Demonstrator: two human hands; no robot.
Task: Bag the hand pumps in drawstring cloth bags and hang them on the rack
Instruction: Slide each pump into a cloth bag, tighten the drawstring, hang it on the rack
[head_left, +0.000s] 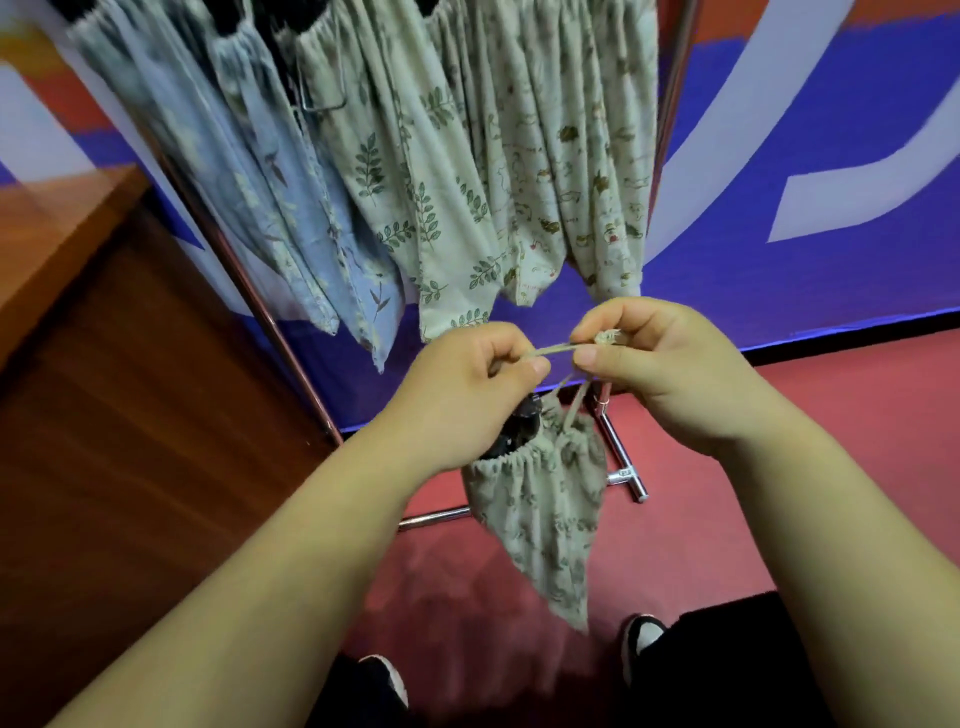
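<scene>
A leaf-print drawstring cloth bag (545, 514) hangs below my hands, its gathered mouth partly drawn in. The black top of a hand pump (519, 428) sticks out of the mouth on the left. My left hand (462, 395) pinches the beige drawstring (550, 352), which runs taut across to my right hand (670, 369). My right hand pinches the cord's knotted end. Several filled cloth bags (415, 171) hang from the rack above, some pale blue and some cream with leaf or animal prints.
The rack's chrome upright (249, 291) slants down on the left, and its chrome foot bars (621, 457) lie on the red floor. A wooden cabinet (104, 364) stands at the left. A blue and white banner (779, 208) covers the wall behind. My shoes (644, 636) show below.
</scene>
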